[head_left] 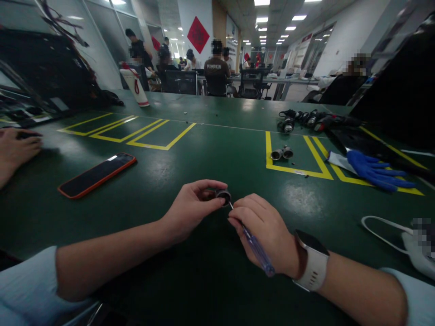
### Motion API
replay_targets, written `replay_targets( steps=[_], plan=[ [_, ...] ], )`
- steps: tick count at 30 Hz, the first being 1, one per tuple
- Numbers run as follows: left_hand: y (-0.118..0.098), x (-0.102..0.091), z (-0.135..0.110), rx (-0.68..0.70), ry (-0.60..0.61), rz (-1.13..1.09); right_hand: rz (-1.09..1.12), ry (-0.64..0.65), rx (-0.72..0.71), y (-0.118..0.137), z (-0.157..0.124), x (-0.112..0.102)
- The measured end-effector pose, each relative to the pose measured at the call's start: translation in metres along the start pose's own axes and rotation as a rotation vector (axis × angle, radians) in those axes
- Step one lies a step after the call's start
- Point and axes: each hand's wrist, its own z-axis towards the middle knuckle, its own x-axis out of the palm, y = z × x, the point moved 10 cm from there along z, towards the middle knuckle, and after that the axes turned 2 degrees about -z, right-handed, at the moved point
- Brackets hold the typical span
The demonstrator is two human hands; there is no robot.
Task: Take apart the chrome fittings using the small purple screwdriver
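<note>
Between the thumb and fingers of my left hand [190, 208] is a small round metal ring-shaped part [223, 195], its dark opening turned toward me and to the right. My right hand [263, 226] is closed around a screwdriver with a clear purple handle [257, 251]. The thin shaft points up and left to the ring's rim; whether its tip touches the metal is too small to tell. Both hands are just above the green tabletop [163, 280], close together in front of me.
A phone in an orange case [98, 175] lies to the left, near another person's hand [18, 149]. Two joined metal cylinders [282, 153] sit inside yellow tape at the right. Beyond are dark cabled parts [302, 120], a blue glove [377, 170] and a white mask [418, 249].
</note>
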Motion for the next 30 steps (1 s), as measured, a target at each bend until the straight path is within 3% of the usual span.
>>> replay_targets(
  steps=[30],
  plan=[
    [-0.010, 0.000, -0.001, 0.120, -0.012, 0.187, -0.105, 0.055, -0.041, 0.012, -0.001, 0.008]
  ],
)
